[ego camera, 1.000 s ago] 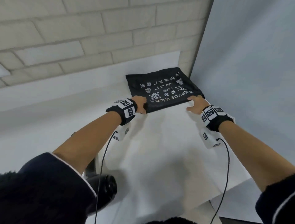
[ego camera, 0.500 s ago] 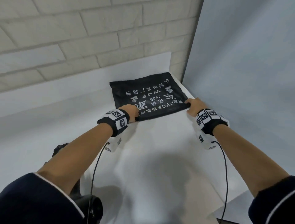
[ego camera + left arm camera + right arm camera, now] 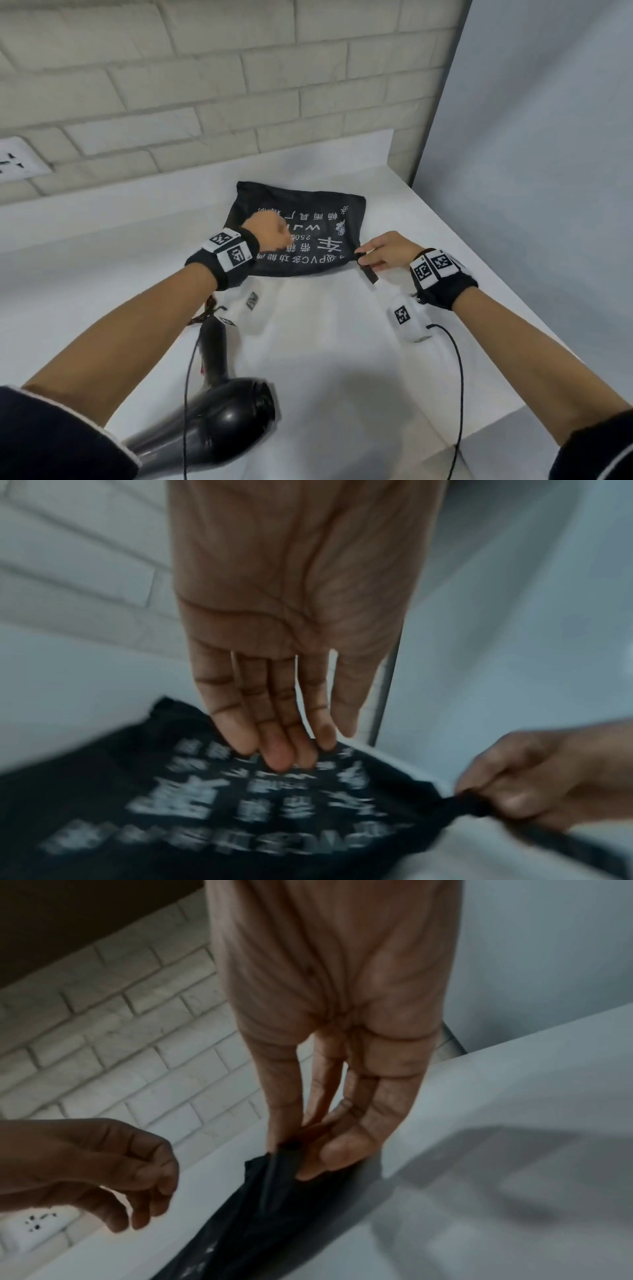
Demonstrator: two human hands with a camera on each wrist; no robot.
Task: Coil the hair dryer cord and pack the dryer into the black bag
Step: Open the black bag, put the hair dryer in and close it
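The black bag (image 3: 308,236) with white printed characters lies on the white counter (image 3: 325,359) near the back corner. My right hand (image 3: 364,255) pinches the bag's near right corner, where a short black strap (image 3: 371,274) hangs down. The right wrist view shows that pinch (image 3: 294,1156) on the gathered black fabric (image 3: 260,1218). My left hand (image 3: 274,229) hovers over the bag's left part and holds nothing; its fingers (image 3: 281,753) reach down toward the printed side (image 3: 205,818). The black hair dryer (image 3: 219,407) lies at the near left, partly under my left forearm, with a bit of its cord (image 3: 205,310) past the handle.
A pale brick wall (image 3: 239,85) runs behind the counter, with a white socket (image 3: 17,161) at the far left. A grey panel (image 3: 531,171) closes the right side. Thin black wrist-camera cables (image 3: 459,394) hang from both wrists.
My left hand has let go of the bag's near left corner and lifted over the bag. My right hand now pinches the near right corner. The view dropped, showing more of the dryer.
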